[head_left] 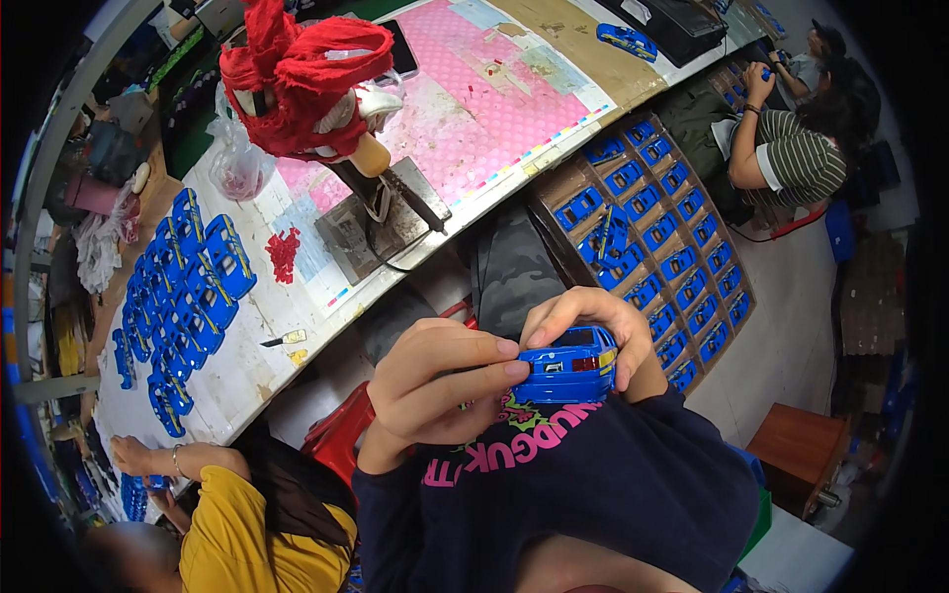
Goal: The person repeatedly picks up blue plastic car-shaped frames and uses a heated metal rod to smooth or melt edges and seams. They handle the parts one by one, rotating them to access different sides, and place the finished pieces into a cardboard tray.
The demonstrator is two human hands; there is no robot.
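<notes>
At far left, past the left hand, a person in a yellow top (232, 524) works at the same white tabletop (237, 371). Beyond them lies a crowded group of blue toy cars (188, 296), more than a dozen, overlapping too much to count exactly. Nearer the left hand are one small pale bottle-like thing (294, 337) with a dark tip and one heap of tiny red pieces (284, 255). Beyond the hands, one machine wrapped in red cloth (297, 79) partly blocks the view of a pink sheet (474, 89) and one phone (400, 49).

The left hand (440, 381) is bent, its fingertips together against the left end of the held toy car (568, 368); whether they pinch something small cannot be told. The fingertips hide that end. The right hand (605, 311) grips the car from its far and right sides, so the car sits between both hands, above the lap.

Right of and beyond the right hand, a cardboard tray (565, 183) holds more than twenty blue cars in rows. Farther right sits a person in a striped top (806, 158); nearer is one brown wooden box (796, 450).
</notes>
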